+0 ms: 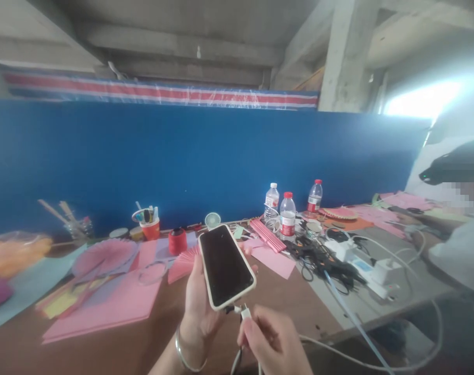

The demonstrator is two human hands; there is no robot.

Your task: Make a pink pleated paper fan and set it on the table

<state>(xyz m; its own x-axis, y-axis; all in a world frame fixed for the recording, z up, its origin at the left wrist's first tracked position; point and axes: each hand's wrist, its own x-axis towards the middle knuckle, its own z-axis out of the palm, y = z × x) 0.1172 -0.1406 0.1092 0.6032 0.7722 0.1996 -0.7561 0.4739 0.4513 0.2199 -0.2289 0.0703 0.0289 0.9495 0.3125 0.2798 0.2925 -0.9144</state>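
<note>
A smartphone (227,265) in a pale case lies in my left hand (200,307), dark screen facing up. The fingers wrap round its back and right edge, and a silver bangle circles the wrist. Just below the phone's lower edge, my right hand (270,336) pinches a white cable plug (245,312) between thumb and finger. A small dark piece and a white piece show at the phone's bottom edge; whether either sits in its port I cannot tell. Cable strands hang down below my right hand.
Pink paper (115,307) and a red thread spool (177,241) lie left. Bottles (287,216), tangled black cables (326,260) and a white power strip (373,278) are at the right. A blue partition (205,156) stands behind. Another person (461,234) sits far right.
</note>
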